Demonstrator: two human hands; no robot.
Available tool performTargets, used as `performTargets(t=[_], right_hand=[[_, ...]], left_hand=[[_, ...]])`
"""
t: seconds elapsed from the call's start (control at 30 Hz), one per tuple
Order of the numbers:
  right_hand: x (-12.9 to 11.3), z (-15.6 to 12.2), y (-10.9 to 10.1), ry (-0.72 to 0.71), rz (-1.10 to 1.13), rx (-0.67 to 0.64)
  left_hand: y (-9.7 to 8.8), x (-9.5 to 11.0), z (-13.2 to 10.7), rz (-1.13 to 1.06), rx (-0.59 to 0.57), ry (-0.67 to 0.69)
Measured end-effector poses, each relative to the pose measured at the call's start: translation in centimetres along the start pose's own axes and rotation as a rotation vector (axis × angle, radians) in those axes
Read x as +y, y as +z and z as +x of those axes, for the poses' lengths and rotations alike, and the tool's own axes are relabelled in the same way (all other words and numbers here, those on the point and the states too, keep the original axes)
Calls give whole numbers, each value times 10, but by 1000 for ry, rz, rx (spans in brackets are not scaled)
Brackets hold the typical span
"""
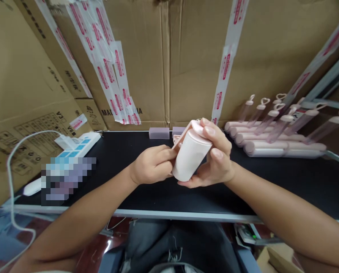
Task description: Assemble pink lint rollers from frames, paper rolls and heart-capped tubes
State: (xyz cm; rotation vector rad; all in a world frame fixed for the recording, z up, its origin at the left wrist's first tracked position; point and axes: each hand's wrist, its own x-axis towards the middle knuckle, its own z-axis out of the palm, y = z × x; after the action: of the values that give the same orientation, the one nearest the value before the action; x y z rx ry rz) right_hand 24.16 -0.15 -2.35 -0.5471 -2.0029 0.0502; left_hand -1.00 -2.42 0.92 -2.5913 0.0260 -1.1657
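Note:
A pale pink cylinder [189, 157], like a lint-roller head, is held tilted above the black table [300, 178]. My right hand [216, 157] wraps round it from the right, fingers over its top end. My left hand [152, 165] is closed in a pinch at the cylinder's left side, on a thin pink part [181, 139] that sticks up beside it. What exactly the left fingers pinch is partly hidden.
Several pink rollers with clear heart-topped handles [274, 136] lie at the back right. Two purple blocks [159, 132] sit at the back edge. A white power strip [78, 146] with a cable lies at left. Taped cardboard boxes [186, 57] wall the back and left.

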Motion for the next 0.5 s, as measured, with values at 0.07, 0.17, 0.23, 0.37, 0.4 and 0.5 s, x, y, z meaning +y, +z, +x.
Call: performTargets(t=[0.07, 0.17, 0.23, 0.37, 0.4, 0.5], right_hand=[[-4, 2, 0, -43, -56, 55], [-12, 6, -3, -38, -96, 93], [-16, 10, -5, -15, -84, 69], [-15, 13, -8, -88, -86, 20], [-14, 12, -8, -113, -104, 8], [-11, 9, -6, -149, -158, -13]], left_hand=[[2, 1, -1, -12, 16, -27], [8, 2, -2, -26, 115, -82], [12, 2, -3, -72, 162, -167], [16, 1, -4, -129, 198, -249], [16, 1, -4, -132, 193, -251], [15, 4, -1, -121, 182, -276]])
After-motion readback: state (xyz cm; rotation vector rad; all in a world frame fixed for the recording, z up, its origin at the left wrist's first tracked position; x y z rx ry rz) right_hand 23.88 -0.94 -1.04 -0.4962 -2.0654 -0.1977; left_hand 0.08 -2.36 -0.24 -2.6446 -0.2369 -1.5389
